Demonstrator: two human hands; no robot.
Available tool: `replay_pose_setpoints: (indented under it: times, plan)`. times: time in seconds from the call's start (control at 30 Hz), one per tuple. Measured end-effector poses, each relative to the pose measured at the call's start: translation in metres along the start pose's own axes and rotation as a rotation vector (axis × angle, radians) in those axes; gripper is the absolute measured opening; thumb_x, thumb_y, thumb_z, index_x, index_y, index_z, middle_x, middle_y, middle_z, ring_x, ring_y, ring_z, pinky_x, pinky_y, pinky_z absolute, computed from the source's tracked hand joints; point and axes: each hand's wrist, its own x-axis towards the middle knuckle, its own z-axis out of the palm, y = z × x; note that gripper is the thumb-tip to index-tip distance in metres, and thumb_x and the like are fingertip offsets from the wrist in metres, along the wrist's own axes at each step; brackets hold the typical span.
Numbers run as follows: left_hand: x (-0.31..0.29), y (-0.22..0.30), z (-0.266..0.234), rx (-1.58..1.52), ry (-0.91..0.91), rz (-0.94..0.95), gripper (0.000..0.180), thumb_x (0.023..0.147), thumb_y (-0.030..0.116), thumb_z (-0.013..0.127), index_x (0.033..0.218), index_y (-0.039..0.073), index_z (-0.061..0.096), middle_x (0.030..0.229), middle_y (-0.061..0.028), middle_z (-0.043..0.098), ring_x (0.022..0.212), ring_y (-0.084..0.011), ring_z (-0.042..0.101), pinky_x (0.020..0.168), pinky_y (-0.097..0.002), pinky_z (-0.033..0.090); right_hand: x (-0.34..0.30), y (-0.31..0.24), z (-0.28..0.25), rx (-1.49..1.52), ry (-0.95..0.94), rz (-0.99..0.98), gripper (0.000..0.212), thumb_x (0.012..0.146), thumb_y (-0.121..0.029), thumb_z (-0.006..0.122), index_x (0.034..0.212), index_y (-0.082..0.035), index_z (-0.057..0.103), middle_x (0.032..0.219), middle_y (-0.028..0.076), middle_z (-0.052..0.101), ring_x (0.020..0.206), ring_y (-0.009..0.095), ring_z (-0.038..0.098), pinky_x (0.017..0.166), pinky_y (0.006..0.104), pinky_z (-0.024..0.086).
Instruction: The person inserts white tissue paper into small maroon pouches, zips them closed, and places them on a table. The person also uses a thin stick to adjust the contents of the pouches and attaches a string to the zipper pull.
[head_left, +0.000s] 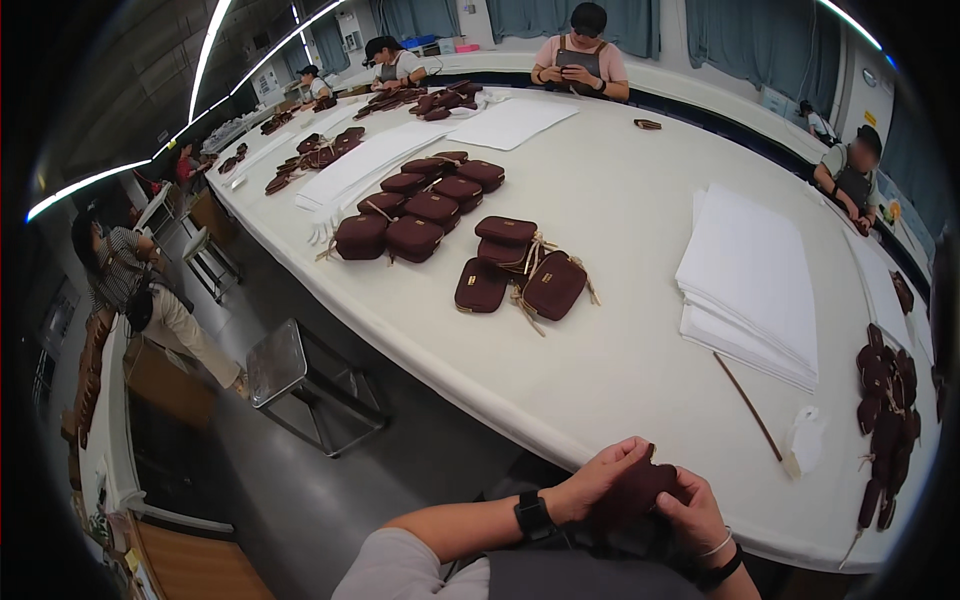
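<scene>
Hands meet at six o'clock in our view, just over the near edge of the white tabletop (620,200). We see the left hand (598,480) and the right hand (695,515) both closed around one dark maroon pouch (640,490), fingers curled on it from either side, so the pouch sits between our palms, above our lap and not resting on the tabletop.

We judge the step in hand to be working or checking this single pouch up close; the next move probably calls for a steady two-handed grip and a turn of the piece.

At eleven o'clock lie loose maroon pouches (515,270) with tan cords, well apart from us. A stack of white sheets (755,285) sits at one o'clock, with a thin stick (748,405) near it. Between these the tabletop is bare, leaving room to set things down.
</scene>
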Motion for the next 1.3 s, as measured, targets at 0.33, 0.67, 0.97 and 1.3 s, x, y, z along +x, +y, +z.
replay_pose_setpoints:
  times: [0.33, 0.67, 0.97, 1.3]
  plan:
    - [0.018, -0.012, 0.003, -0.151, -0.094, -0.08, 0.026, 0.108, 0.035, 0.049, 0.113, 0.012, 0.058, 0.099, 0.0023, 0.065, 0.087, -0.0036, 0.063, 0.072, -0.0215, 0.056, 0.008, 0.02, -0.002, 0.305, 0.058, -0.137, 0.03, 0.103, -0.018, 0.058, 0.129, -0.002, 0.055, 0.121, 0.007, 0.066, 0.11, 0.017, 0.063, 0.1, 0.0346, 0.049]
    - [0.023, -0.006, 0.003, -0.045, -0.33, -0.21, 0.032, 0.105, 0.038, 0.056, 0.12, 0.011, 0.061, 0.1, 0.0051, 0.066, 0.088, -0.0033, 0.06, 0.074, -0.0217, 0.05, 0.014, -0.003, -0.025, 0.227, -0.027, 0.024, 0.029, 0.098, -0.024, 0.067, 0.112, 0.002, 0.063, 0.102, 0.01, 0.07, 0.092, 0.018, 0.069, 0.084, 0.033, 0.057]
    - [0.033, 0.033, 0.015, 0.093, -0.248, -0.031, 0.032, 0.102, 0.039, 0.06, 0.119, 0.012, 0.058, 0.109, 0.0025, 0.056, 0.103, -0.0071, 0.052, 0.09, -0.0242, 0.043, 0.012, -0.034, -0.034, -0.184, 0.052, -0.061, 0.024, 0.099, -0.02, 0.065, 0.104, 0.003, 0.064, 0.086, 0.003, 0.067, 0.076, 0.008, 0.06, 0.07, 0.0228, 0.048]
    - [0.018, 0.035, -0.001, 0.46, -0.288, -0.043, 0.033, 0.102, 0.033, 0.061, 0.12, 0.007, 0.057, 0.116, -0.0012, 0.055, 0.11, -0.011, 0.05, 0.099, -0.0292, 0.041, 0.002, -0.018, -0.008, -0.144, 0.155, -0.141, 0.03, 0.094, -0.025, 0.072, 0.102, 0.003, 0.063, 0.09, 0.003, 0.065, 0.08, 0.009, 0.058, 0.072, 0.0238, 0.046]
